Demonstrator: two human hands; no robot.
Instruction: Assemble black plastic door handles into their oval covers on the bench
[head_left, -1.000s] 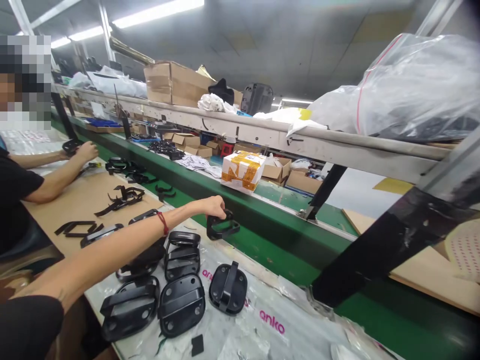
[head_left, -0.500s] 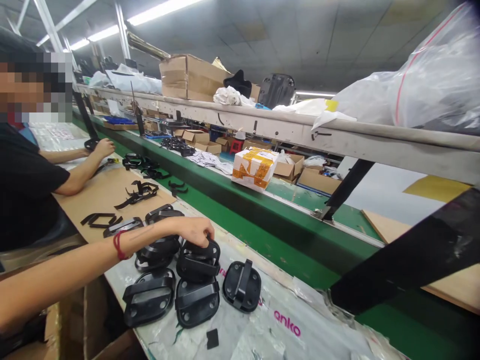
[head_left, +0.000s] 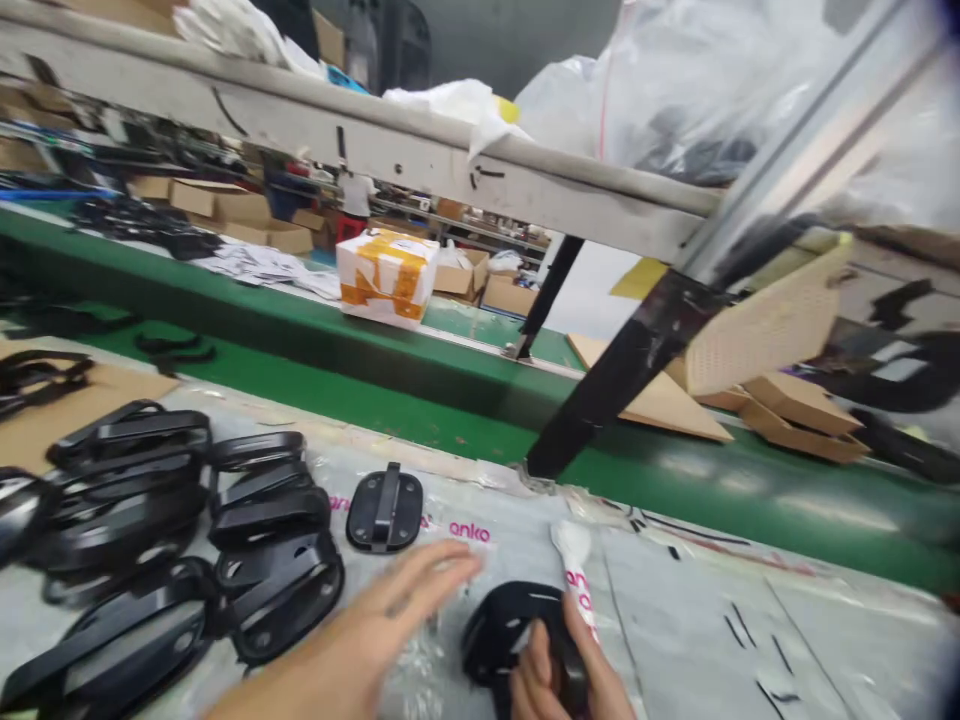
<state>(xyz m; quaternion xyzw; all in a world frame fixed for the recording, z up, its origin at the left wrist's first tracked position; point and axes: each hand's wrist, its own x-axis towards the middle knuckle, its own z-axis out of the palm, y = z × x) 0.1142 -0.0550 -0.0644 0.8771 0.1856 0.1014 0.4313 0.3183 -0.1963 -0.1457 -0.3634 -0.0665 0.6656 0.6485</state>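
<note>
Left hand (head_left: 390, 620) flat and open, fingers spread, low over the clear plastic sheet (head_left: 675, 640) at about 7 o'clock, holding nothing. Right hand (head_left: 562, 670) at 6 o'clock, fingers curled around a black plastic part (head_left: 502, 625), gripping its near edge, with the thumb up beside a thin white wrapper (head_left: 574, 560). Part sitting right in front, touching the sheet, between the two hands.

Over at 9 o'clock, a pile of black handle parts (head_left: 150, 540), stacked loosely, some leaning on others. Just past the left fingertips, at 11 o'clock from them, one black part with a bar (head_left: 385, 508) lying alone and flat. Beyond, the green belt (head_left: 450, 400) with a taped box (head_left: 386, 275) on it at 12 o'clock. At 2 o'clock, a black slanted post (head_left: 615, 380) and cardboard pieces (head_left: 795, 400).

Could go wrong, maybe: slippery sheet, so the held part could slide away if pressed at one edge only. Left hand close to the pile, so a quick sweep could knock the leaning pieces over or push the lone part off toward the belt. Loose wrapper could catch under the part. Picture blurry, so aim may be poor.

Writing: pink "anko" (head_left: 470, 531) on the sheet, readable. More pink letters on the wrapper, too small to read. Orange tape on the box, words not readable.
</note>
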